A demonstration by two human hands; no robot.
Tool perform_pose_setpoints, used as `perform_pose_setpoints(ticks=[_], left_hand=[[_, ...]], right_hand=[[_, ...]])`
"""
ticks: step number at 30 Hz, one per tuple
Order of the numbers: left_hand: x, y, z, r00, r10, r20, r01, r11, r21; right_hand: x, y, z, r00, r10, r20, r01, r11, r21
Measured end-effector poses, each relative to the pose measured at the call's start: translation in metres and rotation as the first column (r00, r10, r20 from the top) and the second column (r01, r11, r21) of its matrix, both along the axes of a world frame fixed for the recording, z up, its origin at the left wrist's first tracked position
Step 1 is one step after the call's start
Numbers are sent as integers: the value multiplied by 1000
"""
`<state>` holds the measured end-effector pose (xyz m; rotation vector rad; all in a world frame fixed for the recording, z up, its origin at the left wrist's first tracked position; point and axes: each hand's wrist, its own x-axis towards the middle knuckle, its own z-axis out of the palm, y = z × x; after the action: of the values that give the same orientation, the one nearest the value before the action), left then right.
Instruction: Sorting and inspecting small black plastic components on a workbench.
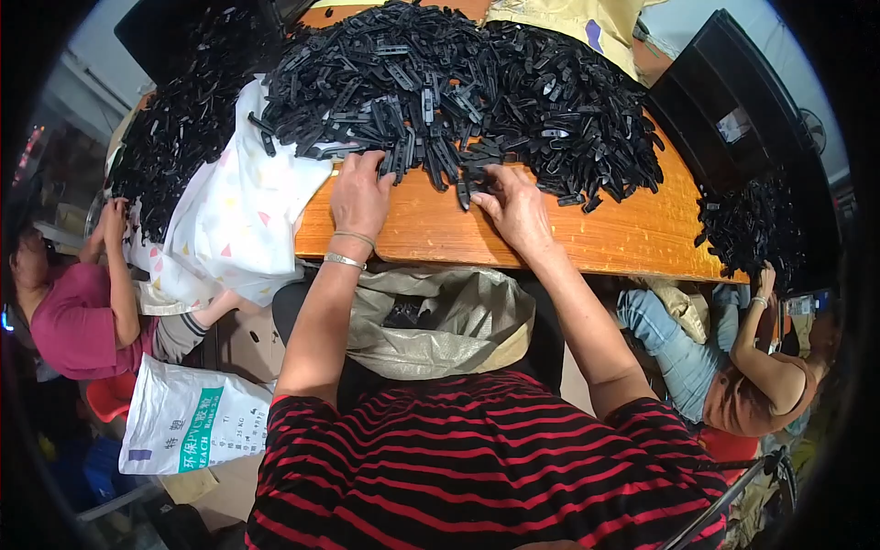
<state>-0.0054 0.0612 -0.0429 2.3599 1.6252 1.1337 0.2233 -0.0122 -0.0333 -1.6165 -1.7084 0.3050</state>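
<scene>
Fabric comes first at the near edge: an open grey-beige sack (440, 321) sags in the person's lap, its mouth just under the near edge of the wooden table (550, 234). A few dark pieces seem to lie inside it, though the folds hide most of it. If the mouth slumps shut or slides off the lap, anything swept over the table edge would likely land on the floor instead.

Farther in, both hands work at the near fringe of the heap of small black plastic clips (458, 82). The left hand (359, 194), bracelets at its wrist, lies palm down with its fingers curled loosely over several clips at the edge of the heap. I cannot tell whether it actually grips any. The right hand (513, 209) is narrowly closed, fingertips pinching one or two clips just beside the heap's edge.

The heap is steep and loose, and it covers most of the far part of the table. Pulling from its foot could, in my judgement, bring a slide of clips toward the bare wood and over the edge. Interlocked pieces may also drag neighbours along.

At the left, a white patterned cloth (234, 206) hangs off the table, with clips on it that could slip down. Other people sit at the left and right.
</scene>
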Motion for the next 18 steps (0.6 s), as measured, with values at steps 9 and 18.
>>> perform_pose_setpoints(ticks=[9,18], left_hand=[[-9,-19,-2,1000,-5,-20,5,1000,-1],[-9,-37,-2,1000,-17,-7,17,1000,-2]], right_hand=[[7,-8,8,981,101,167,-113,992,64],[-30,16,3,920,73,386,-48,996,-72]])
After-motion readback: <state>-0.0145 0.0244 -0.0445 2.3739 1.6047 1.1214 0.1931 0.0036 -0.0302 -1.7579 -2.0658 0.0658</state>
